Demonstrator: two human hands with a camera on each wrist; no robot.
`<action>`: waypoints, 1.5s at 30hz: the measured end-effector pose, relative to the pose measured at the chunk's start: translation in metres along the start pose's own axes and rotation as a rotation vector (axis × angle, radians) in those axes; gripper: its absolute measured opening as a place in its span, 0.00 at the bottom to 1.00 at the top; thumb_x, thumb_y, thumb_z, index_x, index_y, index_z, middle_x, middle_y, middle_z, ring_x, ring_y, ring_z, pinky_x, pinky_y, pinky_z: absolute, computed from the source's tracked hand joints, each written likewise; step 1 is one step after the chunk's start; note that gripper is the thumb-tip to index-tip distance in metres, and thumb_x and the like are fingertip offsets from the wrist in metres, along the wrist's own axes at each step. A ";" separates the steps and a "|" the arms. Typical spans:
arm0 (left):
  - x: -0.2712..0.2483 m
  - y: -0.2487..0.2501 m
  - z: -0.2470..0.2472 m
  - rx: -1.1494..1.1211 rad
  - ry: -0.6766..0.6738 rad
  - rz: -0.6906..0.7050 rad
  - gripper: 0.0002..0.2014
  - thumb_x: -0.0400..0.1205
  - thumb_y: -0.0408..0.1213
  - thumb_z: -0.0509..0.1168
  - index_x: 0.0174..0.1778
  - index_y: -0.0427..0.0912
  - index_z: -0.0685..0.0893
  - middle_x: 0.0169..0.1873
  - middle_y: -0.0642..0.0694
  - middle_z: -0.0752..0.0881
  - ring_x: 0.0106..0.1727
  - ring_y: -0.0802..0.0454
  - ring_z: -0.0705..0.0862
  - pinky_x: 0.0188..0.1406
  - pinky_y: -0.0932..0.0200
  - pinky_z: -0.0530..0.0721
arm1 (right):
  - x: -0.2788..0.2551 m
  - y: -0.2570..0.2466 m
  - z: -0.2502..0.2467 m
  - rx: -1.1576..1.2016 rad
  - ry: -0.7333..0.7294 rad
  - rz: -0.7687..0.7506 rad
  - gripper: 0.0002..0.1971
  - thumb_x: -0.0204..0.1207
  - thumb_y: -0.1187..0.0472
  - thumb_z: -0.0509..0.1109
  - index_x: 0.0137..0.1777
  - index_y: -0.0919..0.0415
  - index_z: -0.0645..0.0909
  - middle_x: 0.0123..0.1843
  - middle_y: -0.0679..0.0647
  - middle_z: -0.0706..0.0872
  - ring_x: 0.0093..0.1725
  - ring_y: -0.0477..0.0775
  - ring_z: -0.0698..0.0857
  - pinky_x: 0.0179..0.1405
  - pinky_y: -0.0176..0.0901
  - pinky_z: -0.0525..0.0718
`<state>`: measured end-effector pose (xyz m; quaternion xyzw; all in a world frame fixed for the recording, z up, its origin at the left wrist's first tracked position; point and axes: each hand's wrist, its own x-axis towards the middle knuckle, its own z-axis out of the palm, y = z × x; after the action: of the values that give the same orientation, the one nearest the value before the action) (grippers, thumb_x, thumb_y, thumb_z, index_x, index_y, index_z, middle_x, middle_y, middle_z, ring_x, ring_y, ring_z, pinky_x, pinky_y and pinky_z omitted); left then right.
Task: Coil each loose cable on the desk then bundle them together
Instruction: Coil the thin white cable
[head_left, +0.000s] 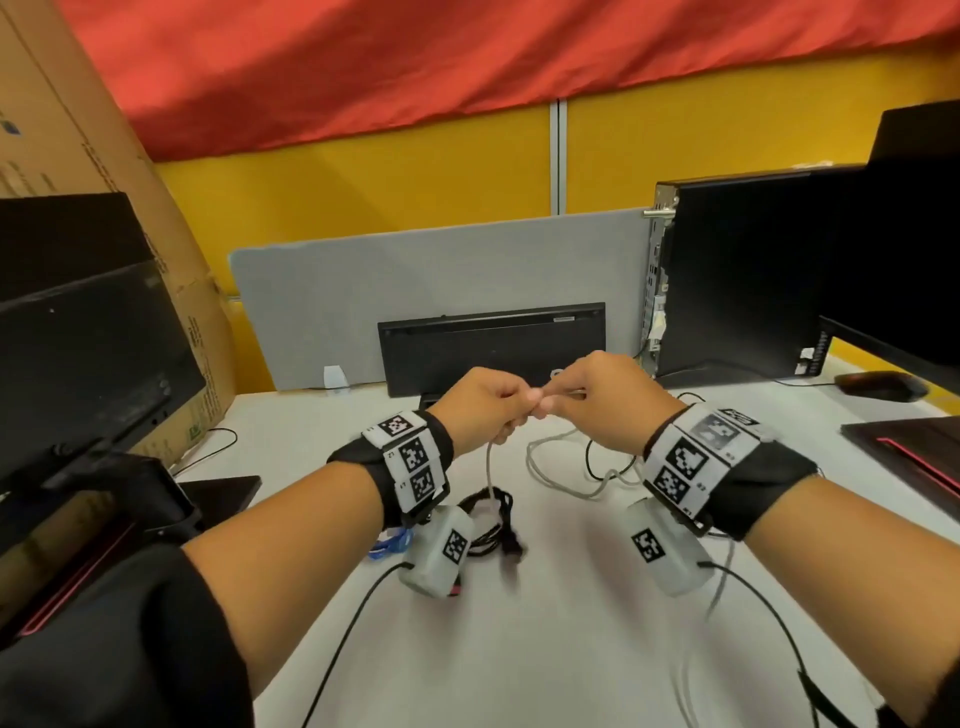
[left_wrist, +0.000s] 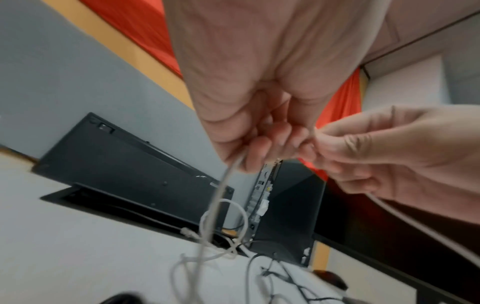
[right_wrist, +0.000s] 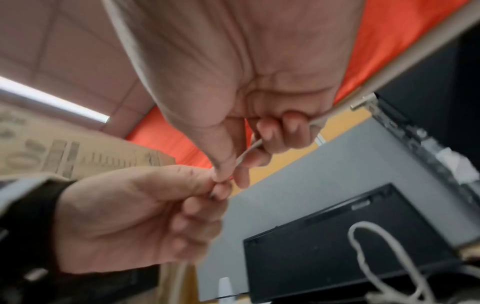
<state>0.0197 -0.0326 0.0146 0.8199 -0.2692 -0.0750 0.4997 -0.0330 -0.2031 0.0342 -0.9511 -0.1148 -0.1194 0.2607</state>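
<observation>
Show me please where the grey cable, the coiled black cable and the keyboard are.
grey cable (head_left: 550, 470): head view, loop lying on the desk.
coiled black cable (head_left: 491, 525): head view, middle of the bundle.
keyboard (head_left: 491, 345): head view, its upturned underside.

Black sleeves (head_left: 130, 639); white marker-tagged wristbands (head_left: 410, 457) on black straps.

Both arms reach forward; left hand (head_left: 485, 402) and right hand (head_left: 602, 397) meet fingertip to fingertip, each pinching the cable (head_left: 489, 470).
</observation>
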 end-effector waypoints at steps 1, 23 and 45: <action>-0.002 -0.008 -0.002 0.023 -0.033 -0.036 0.14 0.86 0.40 0.63 0.36 0.46 0.87 0.25 0.51 0.77 0.25 0.57 0.73 0.30 0.64 0.78 | 0.000 0.005 0.001 -0.038 0.013 0.020 0.08 0.80 0.53 0.70 0.50 0.50 0.91 0.39 0.44 0.88 0.41 0.43 0.83 0.41 0.36 0.78; -0.025 -0.016 -0.034 -0.629 -0.156 -0.252 0.12 0.88 0.36 0.54 0.50 0.37 0.82 0.21 0.52 0.61 0.21 0.56 0.59 0.22 0.62 0.62 | 0.013 0.053 0.010 0.070 0.240 0.272 0.11 0.83 0.55 0.65 0.43 0.51 0.87 0.42 0.51 0.89 0.43 0.52 0.85 0.42 0.42 0.79; -0.035 0.015 -0.012 -0.483 0.097 0.009 0.17 0.86 0.23 0.55 0.68 0.35 0.79 0.52 0.40 0.91 0.51 0.46 0.88 0.59 0.51 0.80 | -0.019 -0.035 -0.008 0.266 -0.135 -0.088 0.15 0.79 0.58 0.67 0.31 0.53 0.85 0.25 0.37 0.81 0.23 0.42 0.76 0.29 0.41 0.76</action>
<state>-0.0107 -0.0107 0.0276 0.6781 -0.2227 -0.0957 0.6939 -0.0619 -0.1808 0.0525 -0.9080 -0.1886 -0.0502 0.3707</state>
